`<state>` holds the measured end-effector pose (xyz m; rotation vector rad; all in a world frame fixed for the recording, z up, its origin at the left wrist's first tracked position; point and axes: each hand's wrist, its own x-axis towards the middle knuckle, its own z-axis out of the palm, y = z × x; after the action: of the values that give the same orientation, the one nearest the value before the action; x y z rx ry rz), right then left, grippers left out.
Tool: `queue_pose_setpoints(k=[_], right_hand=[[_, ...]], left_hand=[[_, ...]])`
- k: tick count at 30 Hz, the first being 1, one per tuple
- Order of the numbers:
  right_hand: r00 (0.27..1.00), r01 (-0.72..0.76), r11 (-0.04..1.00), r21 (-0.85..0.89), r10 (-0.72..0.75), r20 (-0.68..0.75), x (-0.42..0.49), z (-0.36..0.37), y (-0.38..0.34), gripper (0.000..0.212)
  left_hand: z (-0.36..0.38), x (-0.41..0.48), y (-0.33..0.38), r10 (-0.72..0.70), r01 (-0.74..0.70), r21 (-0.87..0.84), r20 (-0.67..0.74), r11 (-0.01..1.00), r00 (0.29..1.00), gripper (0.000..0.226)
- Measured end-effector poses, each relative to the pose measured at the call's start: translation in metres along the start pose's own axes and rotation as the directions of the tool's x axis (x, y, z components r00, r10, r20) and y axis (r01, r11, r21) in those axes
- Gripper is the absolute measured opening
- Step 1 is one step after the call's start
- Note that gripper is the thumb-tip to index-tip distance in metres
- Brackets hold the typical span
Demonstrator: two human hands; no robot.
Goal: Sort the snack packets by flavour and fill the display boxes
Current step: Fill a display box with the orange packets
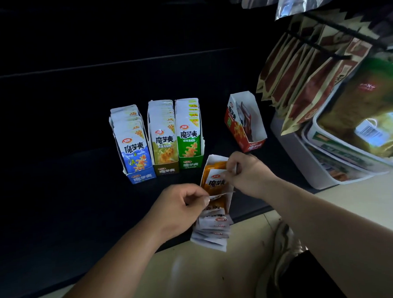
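Note:
Three full display boxes stand side by side on the dark shelf: blue (135,149), olive (164,146) and green (189,140). To their right a red box (240,126) stands angled with only a few packets at its back. In front, an orange box (214,218) lies with its open end toward me, filled with several packets. My right hand (247,173) pinches the upper right edge of an orange packet (215,182) standing at the box's far end. My left hand (182,206) pinches that packet's lower left edge.
Brown and gold snack bags (301,79) hang on black hooks at the right. Below them white tubs (341,155) hold green and gold packages. A pale floor (197,274) runs under the shelf edge, with my shoe (280,253) at the lower right.

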<state>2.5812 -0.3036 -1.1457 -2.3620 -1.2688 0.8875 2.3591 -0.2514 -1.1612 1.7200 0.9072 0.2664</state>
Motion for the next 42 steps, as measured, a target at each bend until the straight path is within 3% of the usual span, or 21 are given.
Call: queue_pose_setpoints(k=[7,15,18,23,26,30,34,37,39,42], right_hand=[[0.997,-0.017,0.991,0.134,0.007,0.075,-0.003,-0.008,0.002,0.011],[0.994,0.081,0.977,-0.197,-0.065,0.086,-0.023,-0.019,-0.002,0.018],[0.993,0.09,0.972,-0.217,-0.072,0.092,-0.028,-0.014,-0.006,0.012],[0.998,0.025,1.0,0.015,-0.024,-0.057,-0.033,-0.001,-0.009,0.01],[0.999,-0.041,0.989,0.145,0.043,-0.013,-0.038,0.005,-0.014,0.017],[0.998,-0.064,0.976,0.206,0.061,0.023,-0.041,0.005,-0.025,0.013],[0.983,-0.155,0.878,0.453,0.09,0.162,-0.043,0.004,-0.029,0.013],[0.966,-0.23,0.836,0.497,0.136,0.218,-0.045,0.007,-0.021,0.015],[0.96,-0.278,0.746,0.605,0.187,0.211,-0.044,0.012,-0.015,0.011],[0.958,-0.279,0.632,0.723,0.229,0.169,-0.043,0.018,-0.008,0.028]], left_hand=[[-0.002,-0.001,0.001,0.003,-0.008,0.152,0.037,0.988,0.999,0.017],[0.0,-0.011,0.004,0.01,-0.023,0.19,0.073,0.982,0.997,0.015],[0.001,-0.017,0.003,0.019,-0.025,0.169,0.038,0.985,0.999,0.013],[-0.002,-0.014,0.0,0.023,-0.023,0.142,0.002,0.99,1.0,0.016],[0.001,-0.01,-0.001,0.01,-0.009,0.102,-0.007,0.995,1.0,0.021],[0.004,-0.001,-0.004,0.008,-0.007,0.019,-0.079,1.0,0.997,0.004],[0.006,0.002,-0.002,0.021,-0.017,0.018,-0.198,1.0,0.98,0.016],[0.009,0.003,-0.003,0.049,-0.049,-0.001,-0.124,0.999,0.991,0.022],[0.011,0.002,-0.006,0.097,-0.096,0.017,-0.069,0.995,0.993,0.021],[0.011,0.001,-0.009,0.152,-0.144,0.125,-0.052,0.982,0.987,0.029]])
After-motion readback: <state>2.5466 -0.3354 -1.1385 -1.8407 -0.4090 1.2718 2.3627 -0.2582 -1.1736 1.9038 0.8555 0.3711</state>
